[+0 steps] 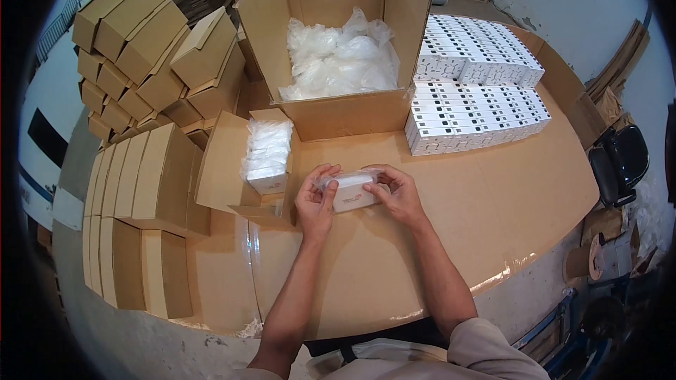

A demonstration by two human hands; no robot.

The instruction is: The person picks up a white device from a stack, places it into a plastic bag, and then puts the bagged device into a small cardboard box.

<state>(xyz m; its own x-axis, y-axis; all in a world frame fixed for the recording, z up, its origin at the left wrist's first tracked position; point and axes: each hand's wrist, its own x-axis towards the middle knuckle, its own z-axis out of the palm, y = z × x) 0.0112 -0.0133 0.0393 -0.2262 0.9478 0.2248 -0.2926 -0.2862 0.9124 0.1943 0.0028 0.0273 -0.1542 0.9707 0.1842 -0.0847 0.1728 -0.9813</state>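
Observation:
Between my two hands is a small white box (354, 195) in a clear plastic bag, with small red and dark print on its face. My left hand (318, 199) grips its left end, thumb on the front. The right end is pinched by my right hand (396, 193), thumb on the front and fingers behind at the top. To the left, an open carton (225, 162) holds a row of plastic-wrapped white boxes (268, 151). Beyond my hands, a large open carton (345, 116) contains a heap of clear plastic bags (338, 56).
Stacks of white boxes (479, 112) with dark squares stand at the back right. Brown cartons (151, 176) are piled along the left side. All rest around the cardboard-covered table (493, 204). A black chair (620, 162) is beyond its right edge.

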